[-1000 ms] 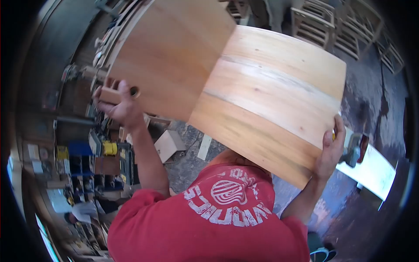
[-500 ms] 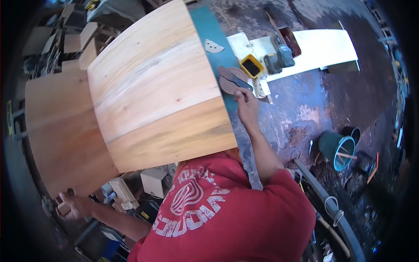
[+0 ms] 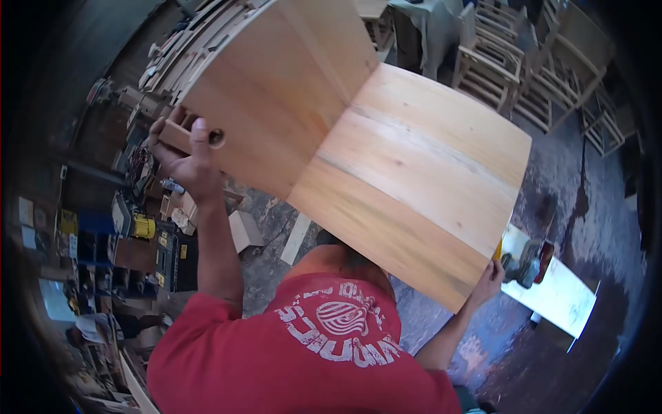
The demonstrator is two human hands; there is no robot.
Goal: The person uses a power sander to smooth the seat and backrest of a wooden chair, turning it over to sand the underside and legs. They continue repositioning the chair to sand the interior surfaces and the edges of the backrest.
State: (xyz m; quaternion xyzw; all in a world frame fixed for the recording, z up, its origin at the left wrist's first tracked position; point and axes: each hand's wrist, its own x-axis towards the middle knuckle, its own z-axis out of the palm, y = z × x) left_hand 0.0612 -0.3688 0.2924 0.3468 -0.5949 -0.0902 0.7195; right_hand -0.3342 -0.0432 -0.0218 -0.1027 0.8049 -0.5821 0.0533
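Note:
A large pale wooden board (image 3: pixel 414 172) meets a second, darker board (image 3: pixel 276 90) at an angle in front of my chest. My left hand (image 3: pixel 186 159) is at the outer edge of the darker board, its fingers and thumb around a small wooden block (image 3: pixel 178 136). Beside the thumb is a round dark hole in the board. On the other side, my right hand (image 3: pixel 486 283) is closed at the right edge of the pale board, near its lower corner, with its fingertips partly hidden there.
Wooden chair frames (image 3: pixel 489 55) stand at the upper right. A white board (image 3: pixel 558 290) with sanders (image 3: pixel 527 262) lies beyond my right hand. At the left are a black case (image 3: pixel 172 255), a yellow tool (image 3: pixel 143 226) and shelves; a person's light shirt (image 3: pixel 93 326) shows lower left.
The view has swung, and the joined boards appear turned and farther right. My right hand has left the putty knife's handle area and come to the board edge. My left hand still holds the block.

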